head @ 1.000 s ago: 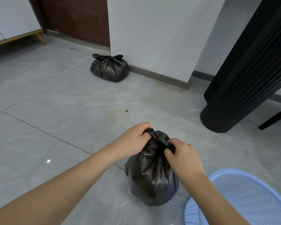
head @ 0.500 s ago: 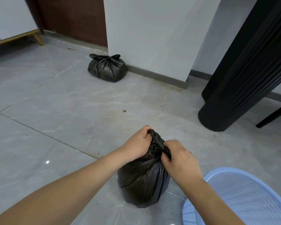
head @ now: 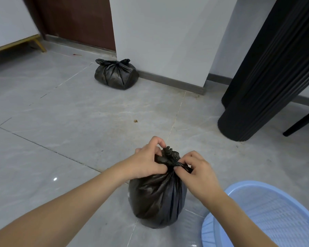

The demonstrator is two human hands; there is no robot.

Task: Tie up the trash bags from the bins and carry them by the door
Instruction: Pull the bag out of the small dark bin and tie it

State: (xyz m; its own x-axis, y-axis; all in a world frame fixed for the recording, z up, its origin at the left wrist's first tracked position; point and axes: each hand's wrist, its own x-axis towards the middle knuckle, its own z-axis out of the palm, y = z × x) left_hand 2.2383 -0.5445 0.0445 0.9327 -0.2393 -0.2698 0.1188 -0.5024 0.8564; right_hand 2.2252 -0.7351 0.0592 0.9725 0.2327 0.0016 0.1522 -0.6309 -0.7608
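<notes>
A full black trash bag [head: 157, 200] stands on the grey tile floor just in front of me. Its neck is gathered and twisted at the top. My left hand [head: 146, 161] pinches the left side of the twisted neck. My right hand [head: 196, 172] pinches the twisted strand on the right side. A second black trash bag [head: 116, 74], tied with a knot on top, lies farther off against the white wall corner, beside the dark brown door [head: 77, 20].
A light blue plastic bin [head: 268, 216] lies at the lower right, close to the near bag. A black ribbed column [head: 253, 97] and a thin black leg [head: 300, 122] stand to the right. A white cabinet with wooden legs [head: 16, 41] sits at far left.
Both hands have shifted on the bag's neck, from gripping it in fists to pinching the twisted top with the fingers. The bag has stayed in nearly the same spot.
</notes>
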